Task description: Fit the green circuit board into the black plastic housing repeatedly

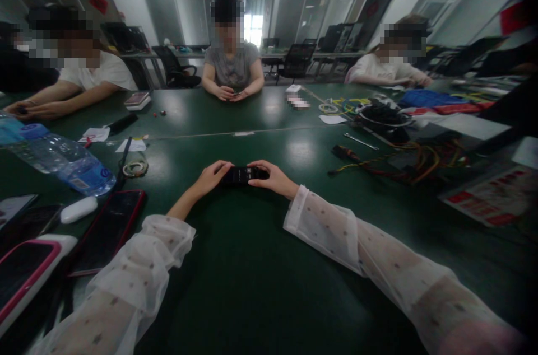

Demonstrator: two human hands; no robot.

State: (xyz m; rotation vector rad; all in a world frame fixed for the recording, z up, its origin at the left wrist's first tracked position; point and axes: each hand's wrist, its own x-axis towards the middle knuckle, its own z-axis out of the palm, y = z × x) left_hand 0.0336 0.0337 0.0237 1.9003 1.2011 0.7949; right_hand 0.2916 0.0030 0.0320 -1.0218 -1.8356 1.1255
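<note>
A small black phone-like device with pale marks on its face lies sideways between my hands, just above or on the green table. My left hand grips its left end, thumb and fingers closed round it. At the right end, my right hand holds it the same way, with the thumb over the front. Part of each end is covered by fingers. Sheer white dotted sleeves cover both forearms.
Left of my arms are a water bottle, a red-edged phone, a white case and a pink-framed phone. Cable bundles and a wrench lie to the right. Several people sit around the table.
</note>
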